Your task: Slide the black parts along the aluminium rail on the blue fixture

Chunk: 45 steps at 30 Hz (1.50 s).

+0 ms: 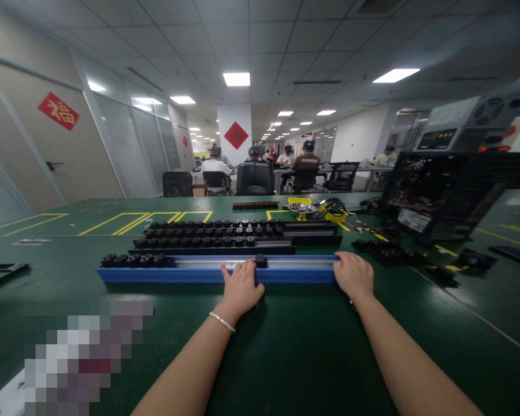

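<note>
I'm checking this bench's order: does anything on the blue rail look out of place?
Perhaps one thing: a lone black block sits in the blue rail beside the left hand, well apart from the row of black blocks at the rail's left end. No spill or damage stands out there.

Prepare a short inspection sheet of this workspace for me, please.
Surface: green tabletop with yellow markings.
Work pieces: blue rail, black pieces along its left part, single black block right of its middle; black rails behind.
Clutter: metal dish, computer case.
Hands: left hand on the blue rail beside the block; right hand at its right end.
Cables: dark, cable-like bundle near the dish.
Surroundings: chairs and seated people beyond the tabletop.
</note>
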{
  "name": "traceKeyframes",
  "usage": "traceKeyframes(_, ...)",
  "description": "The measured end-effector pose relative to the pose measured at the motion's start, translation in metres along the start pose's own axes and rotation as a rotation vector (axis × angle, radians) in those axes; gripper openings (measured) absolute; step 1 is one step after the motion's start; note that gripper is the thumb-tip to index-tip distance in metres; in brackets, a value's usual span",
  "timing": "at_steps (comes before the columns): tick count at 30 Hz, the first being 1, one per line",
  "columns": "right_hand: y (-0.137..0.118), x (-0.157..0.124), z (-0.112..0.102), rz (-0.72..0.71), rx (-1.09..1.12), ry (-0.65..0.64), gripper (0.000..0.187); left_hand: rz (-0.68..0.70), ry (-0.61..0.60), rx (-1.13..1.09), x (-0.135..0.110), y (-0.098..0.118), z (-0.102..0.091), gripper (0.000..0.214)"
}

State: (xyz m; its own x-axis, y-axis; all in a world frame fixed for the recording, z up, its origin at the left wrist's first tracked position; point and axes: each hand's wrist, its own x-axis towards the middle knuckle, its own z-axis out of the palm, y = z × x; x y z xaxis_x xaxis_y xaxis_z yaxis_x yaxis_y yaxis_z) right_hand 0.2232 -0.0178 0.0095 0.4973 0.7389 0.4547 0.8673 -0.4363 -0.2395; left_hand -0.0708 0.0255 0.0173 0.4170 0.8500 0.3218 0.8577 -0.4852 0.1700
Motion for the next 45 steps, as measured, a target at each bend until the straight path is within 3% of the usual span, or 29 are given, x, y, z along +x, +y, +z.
traceKeyframes(7, 0.000, 0.000, -0.001, 0.001, 0.009, -0.014, 0.044, 0.000, -0.033, 0.042, 0.001, 0.002, -0.002, 0.050)
traceKeyframes(16, 0.000, -0.002, 0.000, 0.003, 0.018, -0.013, 0.045, 0.058, 0.026, 0.004, 0.000, -0.001, 0.001, 0.047)
traceKeyframes(21, -0.008, -0.007, -0.002, 0.032, 0.046, 0.061, 0.042, 0.071, 0.020, 0.011, 0.001, -0.001, 0.002, 0.048)
traceKeyframes(24, -0.026, -0.012, -0.006, -0.089, 0.122, 0.046, 0.040, 0.069, 0.007, -0.003, 0.002, -0.001, 0.001, 0.049)
traceKeyframes(29, -0.079, -0.030, -0.013, -0.375, 0.303, -0.136, 0.040, 0.063, -0.018, 0.013, 0.002, -0.001, -0.001, 0.053)
traceKeyframes(33, -0.110, -0.049, -0.014, -0.511, 0.300, -0.230, 0.041, 0.065, -0.015, 0.014, 0.002, 0.000, 0.000, 0.052)
traceKeyframes(45, -0.110, -0.057, -0.008, -0.576, 0.142, -0.251, 0.049, 0.052, -0.015, 0.009, 0.002, 0.002, -0.001, 0.050)
